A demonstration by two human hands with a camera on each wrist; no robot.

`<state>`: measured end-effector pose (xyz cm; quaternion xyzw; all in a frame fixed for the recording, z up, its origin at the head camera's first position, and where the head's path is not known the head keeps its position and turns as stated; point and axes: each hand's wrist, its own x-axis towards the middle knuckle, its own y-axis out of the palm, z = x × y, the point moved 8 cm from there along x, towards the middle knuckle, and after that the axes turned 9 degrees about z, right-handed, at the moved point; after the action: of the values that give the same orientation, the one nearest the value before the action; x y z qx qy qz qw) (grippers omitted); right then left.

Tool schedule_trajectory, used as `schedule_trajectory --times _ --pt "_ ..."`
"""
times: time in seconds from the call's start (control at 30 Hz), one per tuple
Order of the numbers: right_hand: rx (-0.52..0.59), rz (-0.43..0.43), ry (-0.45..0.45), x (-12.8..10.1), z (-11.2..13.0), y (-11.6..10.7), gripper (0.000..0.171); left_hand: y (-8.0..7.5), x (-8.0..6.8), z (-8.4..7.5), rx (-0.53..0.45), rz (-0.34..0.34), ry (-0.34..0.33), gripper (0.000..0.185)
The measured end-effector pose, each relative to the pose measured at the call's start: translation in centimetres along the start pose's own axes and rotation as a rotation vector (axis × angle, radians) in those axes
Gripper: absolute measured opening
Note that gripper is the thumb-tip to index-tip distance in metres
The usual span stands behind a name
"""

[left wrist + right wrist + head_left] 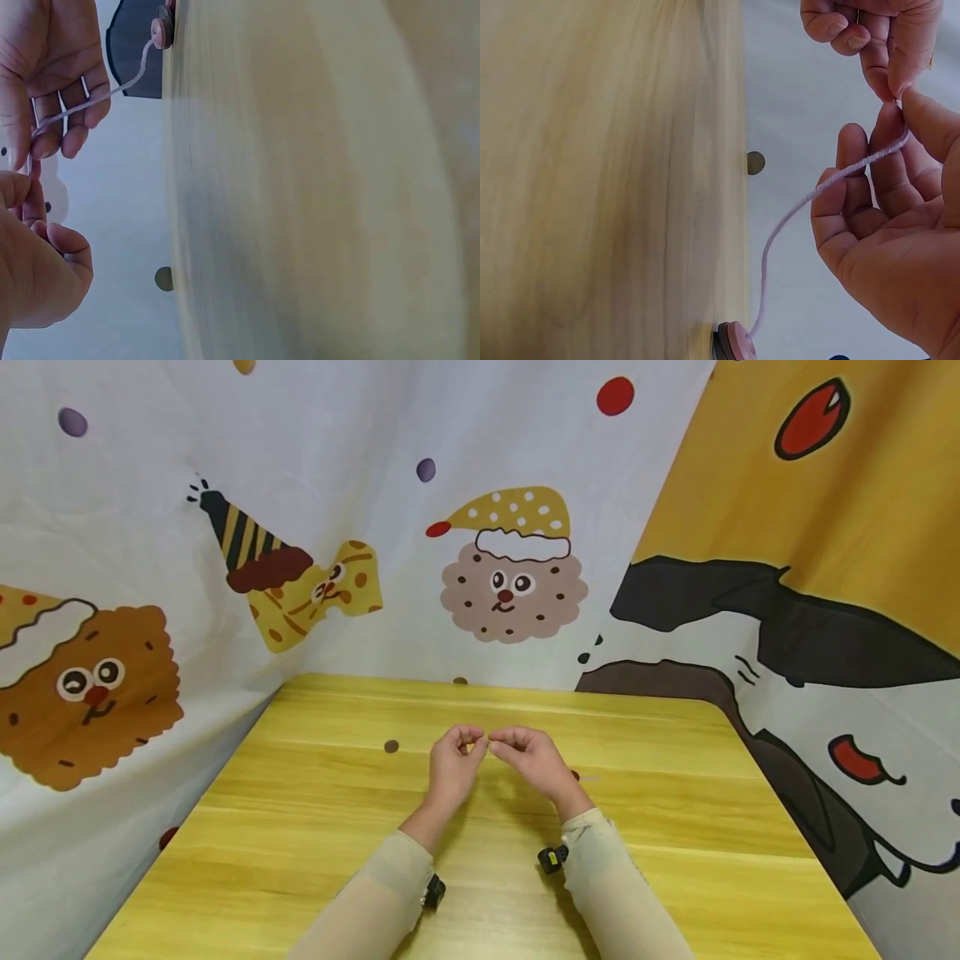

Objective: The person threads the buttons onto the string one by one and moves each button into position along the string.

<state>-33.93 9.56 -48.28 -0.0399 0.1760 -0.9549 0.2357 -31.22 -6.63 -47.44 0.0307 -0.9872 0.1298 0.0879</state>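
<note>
My two hands meet fingertip to fingertip above the wooden table (480, 893). The right hand (534, 760) pinches a pale lilac string (787, 217) between thumb and forefinger, and the string runs across its other, loosely bent fingers. From there it droops to a small stack of round discs, pink disc (741, 341) on top and darker below, lying on the table beyond the right hand. The left hand (453, 768) pinches at the string's end with thumb and forefinger, touching the right fingertips. What sits exactly between the tips is too small to make out.
A brown round spot or disc (392, 746) shows on the table to the left of the hands. A printed cloth (360, 460) with cartoon figures hangs around the table's far and side edges. Small black cameras (552, 859) are strapped at both wrists.
</note>
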Motion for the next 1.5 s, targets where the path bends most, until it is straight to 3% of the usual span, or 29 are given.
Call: schedule_trajectory --times 0.33,0.8,1.1,1.3,1.5 --pt "-0.023 -0.047 0.002 -0.2 0.1 -0.5 0.022 0.0 -0.1 0.0 0.017 0.005 -0.001 0.017" --pt "-0.120 -0.058 0.037 -0.5 -0.1 -0.9 0.027 0.0 -0.1 -0.3 0.004 -0.006 0.006 0.012" --pt "-0.100 -0.066 0.029 -0.6 -0.4 -0.8 0.025 -0.3 -0.2 0.1 0.041 0.049 -0.017 0.015" --pt "-0.068 -0.064 0.030 -0.9 -0.5 -1.1 0.022 -3.1 0.1 0.8 0.133 0.096 -0.052 0.020" --pt "-0.058 -0.062 0.036 -1.1 -0.6 -1.4 0.020 -8.2 1.0 3.1 0.378 0.195 -0.125 0.038"
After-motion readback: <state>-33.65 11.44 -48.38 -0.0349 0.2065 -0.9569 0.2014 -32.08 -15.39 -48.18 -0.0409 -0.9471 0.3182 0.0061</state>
